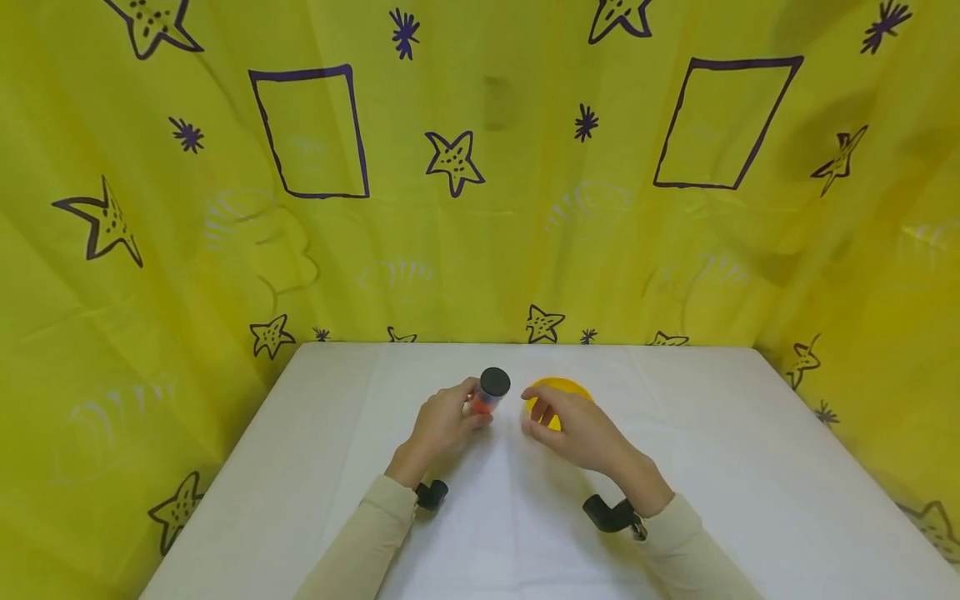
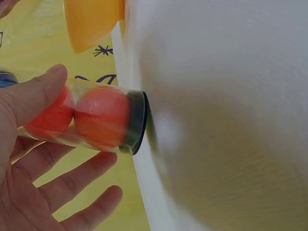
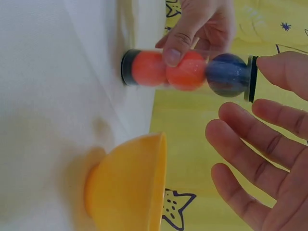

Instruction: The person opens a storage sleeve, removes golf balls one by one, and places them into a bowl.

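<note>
A clear tube (image 1: 484,405) with black end caps stands upright in my left hand (image 1: 438,423), thumb on one side and fingers behind. Inside it, two orange-red balls (image 3: 186,70) and one dark blue ball (image 3: 226,74) sit in a row, the blue one under the top cap (image 1: 495,382). The tube's lower cap (image 2: 137,122) is close over the table in the left wrist view. My right hand (image 1: 581,429) hovers beside the top cap with loosely bent fingers and nothing in its grasp. Behind and below it, a yellow bowl (image 3: 130,185) rests upright, partly hidden in the head view.
A white cloth covers the table (image 1: 480,533). Yellow curtains (image 1: 480,242) with drawn stars and frames hang along the back and both sides. A black wrist mount (image 1: 609,514) juts from the right wrist, and another black mount (image 1: 432,495) from the left.
</note>
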`<move>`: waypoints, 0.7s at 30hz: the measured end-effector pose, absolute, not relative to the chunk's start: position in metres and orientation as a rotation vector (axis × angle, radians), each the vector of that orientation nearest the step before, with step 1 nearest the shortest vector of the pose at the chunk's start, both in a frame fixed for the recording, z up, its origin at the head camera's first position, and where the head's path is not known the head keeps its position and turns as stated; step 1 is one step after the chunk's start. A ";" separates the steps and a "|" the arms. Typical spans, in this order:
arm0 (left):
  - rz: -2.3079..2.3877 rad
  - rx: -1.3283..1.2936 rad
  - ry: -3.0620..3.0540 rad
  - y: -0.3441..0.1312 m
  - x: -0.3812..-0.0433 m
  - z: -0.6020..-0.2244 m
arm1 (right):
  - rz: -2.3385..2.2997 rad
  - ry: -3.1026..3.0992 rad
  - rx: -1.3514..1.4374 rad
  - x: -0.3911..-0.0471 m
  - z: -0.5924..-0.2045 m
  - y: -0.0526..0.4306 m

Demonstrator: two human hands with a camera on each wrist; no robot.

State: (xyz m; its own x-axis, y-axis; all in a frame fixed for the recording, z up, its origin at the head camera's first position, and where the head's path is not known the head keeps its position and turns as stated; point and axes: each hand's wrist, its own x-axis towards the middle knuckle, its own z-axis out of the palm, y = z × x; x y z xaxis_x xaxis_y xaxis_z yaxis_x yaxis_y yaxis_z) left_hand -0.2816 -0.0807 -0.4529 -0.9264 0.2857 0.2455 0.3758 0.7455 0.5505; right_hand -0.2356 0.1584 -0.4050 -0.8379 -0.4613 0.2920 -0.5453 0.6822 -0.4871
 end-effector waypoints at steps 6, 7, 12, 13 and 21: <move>-0.830 -0.651 -2.802 -0.079 -0.277 -0.444 | 0.888 -2.693 0.816 -0.234 -0.401 0.158; -0.807 -0.675 -2.804 -0.078 -0.277 -0.443 | 0.897 -2.686 0.813 -0.234 -0.401 0.158; -0.749 -0.756 -2.816 -0.075 -0.272 -0.435 | 0.927 -2.666 0.774 -0.234 -0.400 0.159; -0.748 -0.766 -2.816 -0.075 -0.271 -0.434 | 0.933 -2.666 0.766 -0.234 -0.400 0.159; -0.759 -0.835 -2.773 -0.078 -0.266 -0.424 | 0.945 -2.694 0.681 -0.234 -0.396 0.162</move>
